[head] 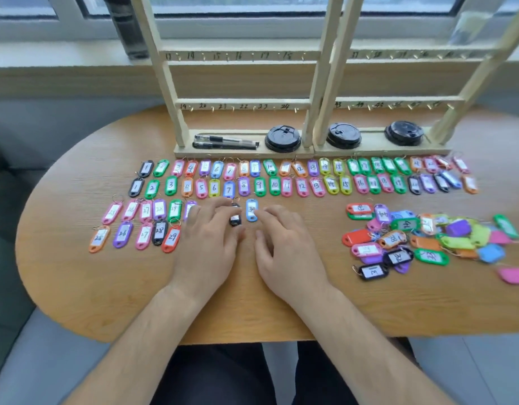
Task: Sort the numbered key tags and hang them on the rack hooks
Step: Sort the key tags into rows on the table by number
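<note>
Oval wood table (pixel 106 287) is carrying sorted tag rows (pixel 274 185) across mid frame; unsorted tag pile (pixel 404 223) is lying centre right; 2 wooden racks (pixel 237 153) are standing upper centre, side by side.

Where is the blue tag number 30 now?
Head view: the blue tag 30 lies flat near the table middle, between the left hand and right hand, right of a black tag.

Bright window (pixel 281 4) daylight; soft, edges curved.
</note>
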